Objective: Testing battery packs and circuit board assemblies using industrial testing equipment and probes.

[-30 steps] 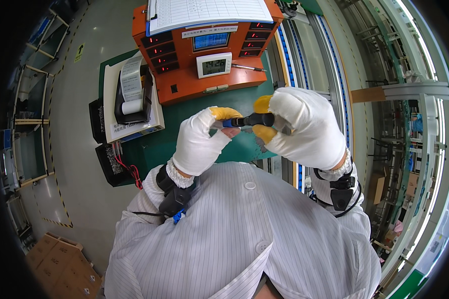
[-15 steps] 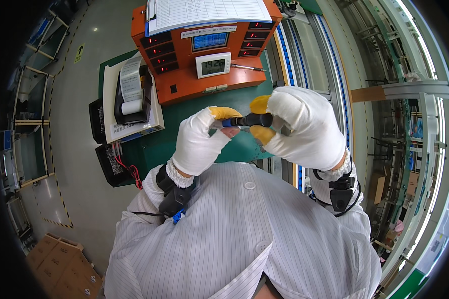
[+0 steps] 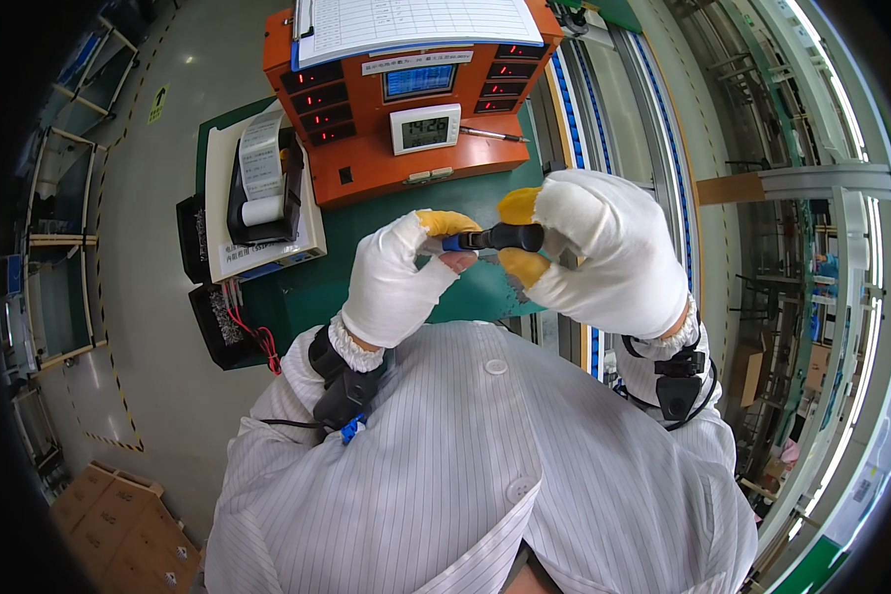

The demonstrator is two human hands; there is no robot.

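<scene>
My left hand, in a white glove with yellow fingertips, pinches the blue end of a slim black-and-blue object. Its exact kind I cannot make out. The thicker, rounded black end lies between the thumb and fingers of my right hand, gloved the same way and curled round it. Held roughly level, the object is above the green mat, in front of my chest. Its far side and part of each grip are hidden by the gloves.
An orange instrument box with red displays stands beyond my hands. It bears a clipboard, a white digital clock and a pen. A label printer sits at left, near red wires. A conveyor runs along the right.
Almost nothing differs. The object and my right hand have shifted very slightly to the right; both hands keep their grip.
</scene>
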